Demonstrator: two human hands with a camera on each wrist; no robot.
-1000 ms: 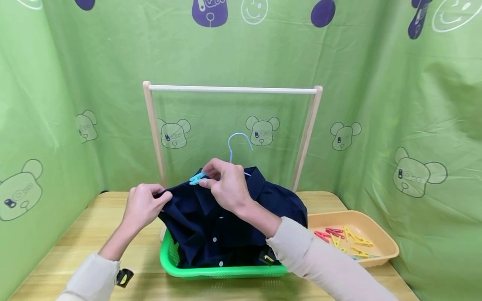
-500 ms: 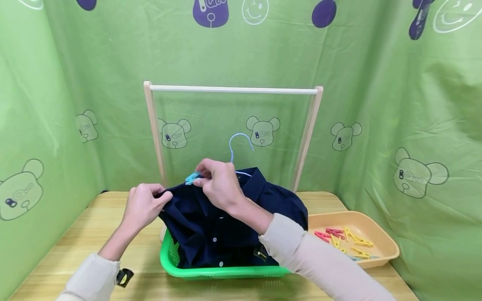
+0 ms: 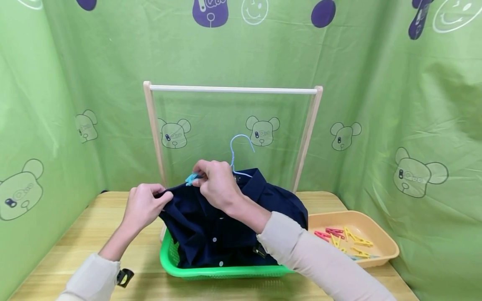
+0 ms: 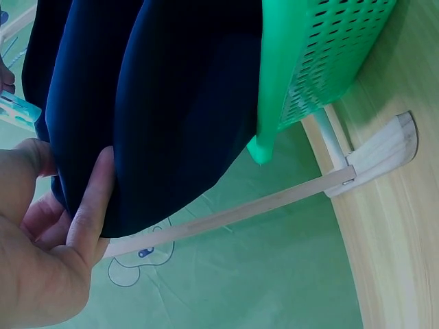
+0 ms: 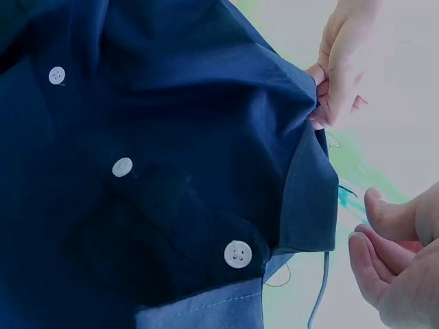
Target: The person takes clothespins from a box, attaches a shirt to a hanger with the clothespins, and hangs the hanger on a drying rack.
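Pinching a blue clothespin (image 3: pixel 191 179) between thumb and fingertips, the right hand (image 3: pixel 219 184) has its fingers bent nearly together. The clothespin points away from it toward the left hand (image 3: pixel 142 207), at the upper edge of the dark shirt (image 3: pixel 199 234), beside the collar. The left hand grips that shirt's shoulder, thumb and fingers closed on the cloth. Whether the clothespin bites the fabric cannot be told: its right end is behind the right fingers, the left wrist view cuts it off at the edge, and glare washes it out in the right wrist view. Above the collar rises a hanger hook (image 3: pixel 232 159); most of the hanger is hidden inside the shirt, which sits in a green basket (image 3: pixel 226 272). Farther right, a sleeve (image 3: pixel 324 263) covers part of an orange tray (image 3: pixel 354 213) of clothespins.
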